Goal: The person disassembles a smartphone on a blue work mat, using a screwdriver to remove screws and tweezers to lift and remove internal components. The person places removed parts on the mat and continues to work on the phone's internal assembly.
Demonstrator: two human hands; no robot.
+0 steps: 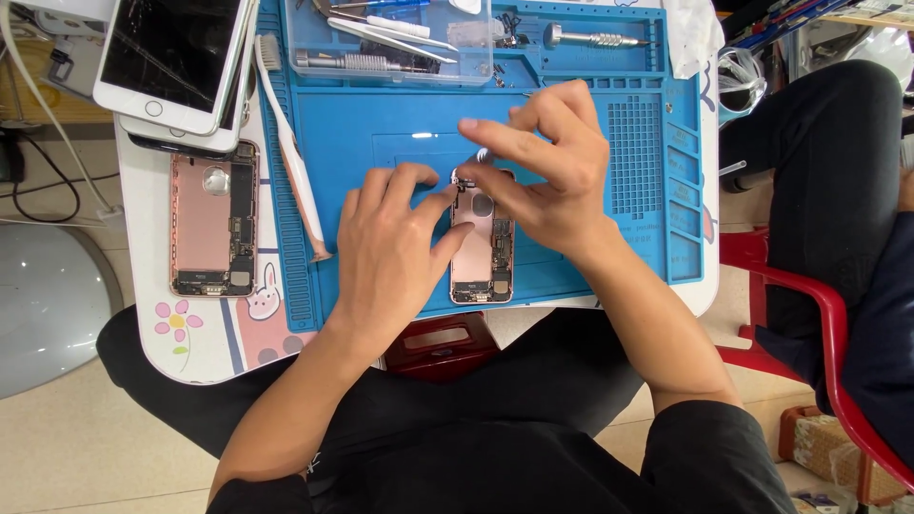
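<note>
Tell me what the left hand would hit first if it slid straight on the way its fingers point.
The left hand lies on the blue mat, steadying the opened pink phone, fingers pointing up the picture and slightly right. Going on, it would probably meet the right hand first, then the clear tool tray; heights are unclear.

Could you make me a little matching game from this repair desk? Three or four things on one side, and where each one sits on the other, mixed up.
Things:
1. opened phone shell
2. second opened shell
3. white phone with cracked screen
4. brush

Places:
A. along the blue mat's left edge
B. top left corner, screen up
C. under the left hand and right hand
D. on the white table, left of the mat

Pairs: 1-C, 2-D, 3-B, 4-A
</note>
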